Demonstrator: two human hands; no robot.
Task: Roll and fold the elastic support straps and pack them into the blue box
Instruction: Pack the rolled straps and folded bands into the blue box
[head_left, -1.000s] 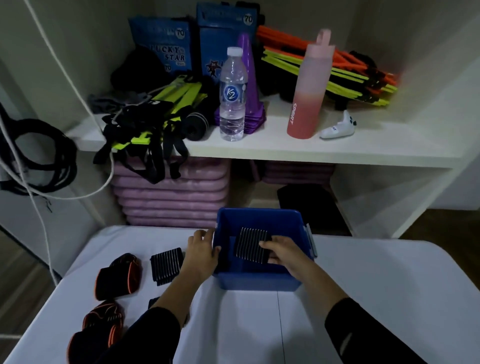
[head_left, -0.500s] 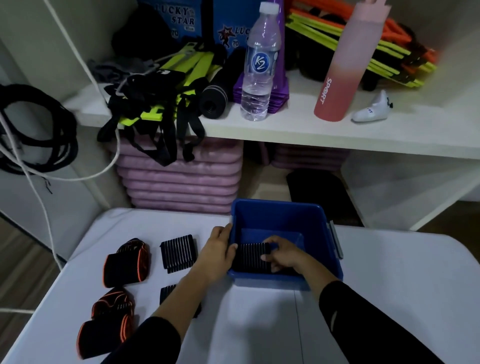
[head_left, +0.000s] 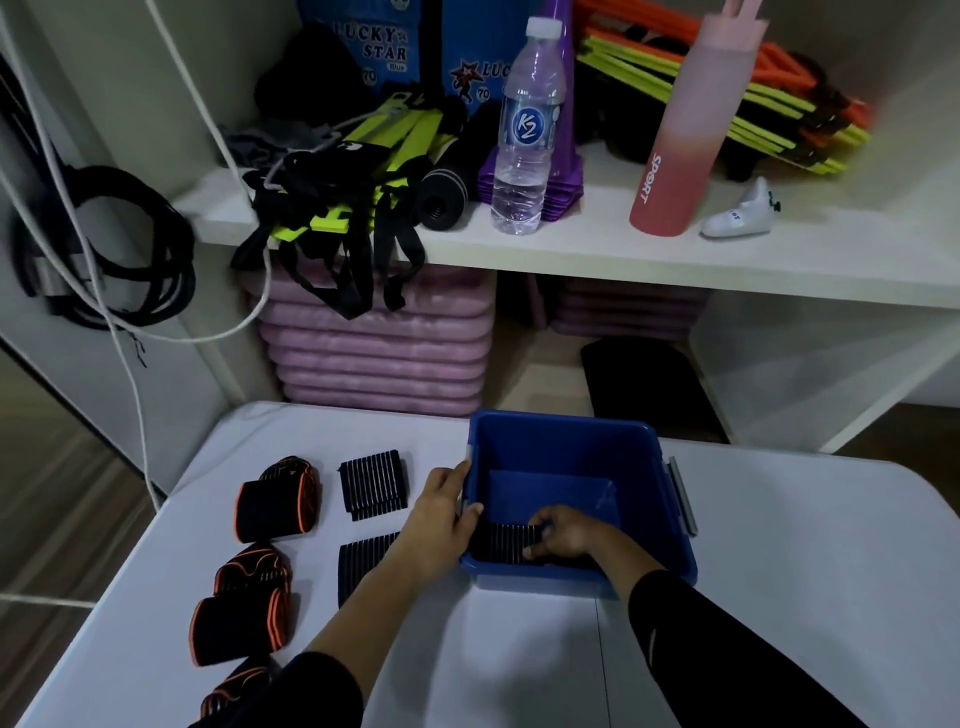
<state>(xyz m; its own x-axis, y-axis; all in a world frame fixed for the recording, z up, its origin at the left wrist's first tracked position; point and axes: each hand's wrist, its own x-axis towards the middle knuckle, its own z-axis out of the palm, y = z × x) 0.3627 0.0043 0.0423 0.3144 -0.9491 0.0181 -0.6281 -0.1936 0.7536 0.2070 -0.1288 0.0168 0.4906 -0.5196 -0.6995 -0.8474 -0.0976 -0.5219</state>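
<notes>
Black ribbed strap (head_left: 506, 542) pinched in my right hand (head_left: 563, 535), fingers closed on it, low inside the blue box (head_left: 649, 499) at its near-left corner. Left hand (head_left: 441, 512) wraps the box's left rim, thumb hooked inside. Left of the box on the white table (head_left: 805, 597): two more ribbed straps (head_left: 373, 484), then orange-edged rolled straps (head_left: 278, 499) farther left.
</notes>
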